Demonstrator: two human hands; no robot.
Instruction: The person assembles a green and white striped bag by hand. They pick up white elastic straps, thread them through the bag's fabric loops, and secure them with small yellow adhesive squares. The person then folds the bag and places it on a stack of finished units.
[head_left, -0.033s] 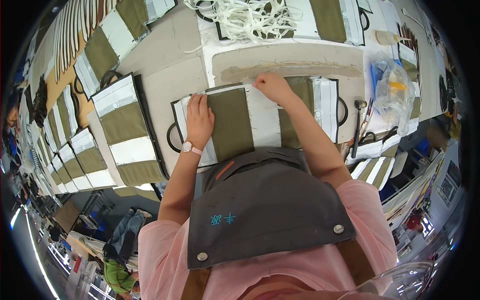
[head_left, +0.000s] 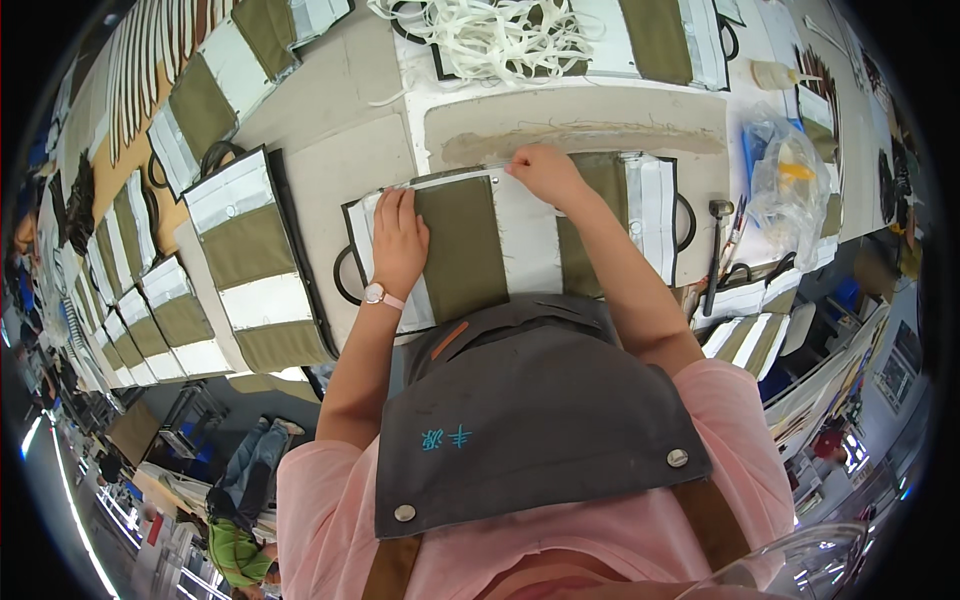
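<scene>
Striped bag [head_left: 460,240], on worktop [head_left: 350,160]. Left hand [head_left: 401,240]: flat at nine o'clock, grip apart. Right hand [head_left: 547,178]: grip together, twelve-o'clock edge.

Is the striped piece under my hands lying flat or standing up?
Flat: the striped piece lies broad face up on the table, left hand resting on its left part.

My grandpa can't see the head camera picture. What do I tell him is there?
A person's left hand lies flat on a green-and-white panel on a table; the right hand is curled at the panel's far edge. A hammer lies to the right, and tangled white strips are heaped beyond.
</scene>
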